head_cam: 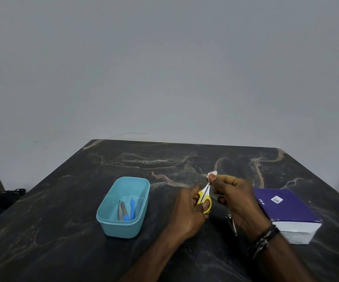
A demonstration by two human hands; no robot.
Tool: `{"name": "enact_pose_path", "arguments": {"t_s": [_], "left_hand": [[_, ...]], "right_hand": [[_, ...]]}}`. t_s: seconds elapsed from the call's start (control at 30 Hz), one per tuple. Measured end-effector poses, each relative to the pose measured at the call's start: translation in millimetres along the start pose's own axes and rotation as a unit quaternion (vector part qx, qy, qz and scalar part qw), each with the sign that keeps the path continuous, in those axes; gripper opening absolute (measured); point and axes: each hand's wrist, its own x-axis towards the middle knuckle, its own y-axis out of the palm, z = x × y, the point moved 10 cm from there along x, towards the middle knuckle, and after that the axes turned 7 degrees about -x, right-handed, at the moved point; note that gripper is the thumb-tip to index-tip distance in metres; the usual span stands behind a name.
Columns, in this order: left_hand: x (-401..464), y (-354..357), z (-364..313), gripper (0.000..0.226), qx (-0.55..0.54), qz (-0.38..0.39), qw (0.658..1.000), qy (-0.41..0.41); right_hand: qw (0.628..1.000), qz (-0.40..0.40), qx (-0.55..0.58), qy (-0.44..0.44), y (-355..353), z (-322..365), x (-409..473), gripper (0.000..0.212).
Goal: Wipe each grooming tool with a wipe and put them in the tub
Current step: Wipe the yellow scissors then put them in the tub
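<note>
Near the bottom, a metal nail clipper [231,224] lies on the dark marble table [62,231], half hidden under the right hand [238,202]. The left hand [187,212] grips the yellow handles of small scissors [204,197], while the right hand pinches a white wipe [212,175] around the blade tips, so the tips are covered. To the left, the blue tub [111,222] holds three small tools, hard to identify; a purple box [292,212] lies to the right.

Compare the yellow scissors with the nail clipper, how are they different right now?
The yellow scissors are held up in the left hand; the nail clipper lies on the table. The scissors' tip is being wiped; the clipper isn't. Neither is in the tub.
</note>
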Motion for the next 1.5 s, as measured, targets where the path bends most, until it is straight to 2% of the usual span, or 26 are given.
{"name": "enact_pose_path", "arguments": {"t_s": [0.17,0.4,0.53,0.63,0.83,0.9,0.97,1.1,1.27,1.5], "left_hand": [[-1.4,-5.1,-15.7,0.028,0.010,-0.006,0.998,0.056],[-1.9,1.5,-7.5,0.044,0.014,0.010,1.000,0.012],[-0.7,-2.3,-9.2,0.041,0.012,-0.003,1.000,0.018],[-1.9,-1.8,-13.8,0.035,0.033,0.019,0.999,0.033],[-2.5,0.3,-9.5,0.040,0.030,0.032,0.999,0.001],[-2.5,-2.3,-11.4,0.040,0.013,0.011,1.000,0.001],[-1.3,-12.1,-14.0,0.042,-0.019,-0.043,0.999,0.006],[0.6,-39.2,-17.3,0.035,-0.161,-0.146,0.976,0.017],[-5.2,-63.8,-23.3,0.033,-0.224,-0.241,0.942,0.059],[-17.0,-82.2,-33.1,0.030,-0.279,-0.324,0.895,0.124]], "right_hand": [[0.999,0.045,-0.019,0.009,11.9,-1.1,-5.0,0.016],[1.000,-0.025,0.015,0.009,-5.7,2.3,-0.7,0.015],[1.000,0.008,0.001,0.002,4.6,2.6,-3.0,0.016],[1.000,0.024,-0.011,0.006,8.2,1.1,-4.4,0.019],[0.999,-0.041,0.004,0.010,-6.4,1.2,-1.6,0.018],[0.999,-0.048,0.016,0.008,-7.0,1.2,-2.0,0.019],[0.998,-0.050,0.029,0.008,-8.0,0.7,-0.9,0.019],[0.998,-0.037,0.042,0.021,-8.2,-2.6,3.5,0.018],[0.995,0.045,0.069,0.050,9.0,-3.1,0.2,0.013],[0.986,0.161,0.003,0.050,35.6,-3.6,-14.3,0.018]]}}
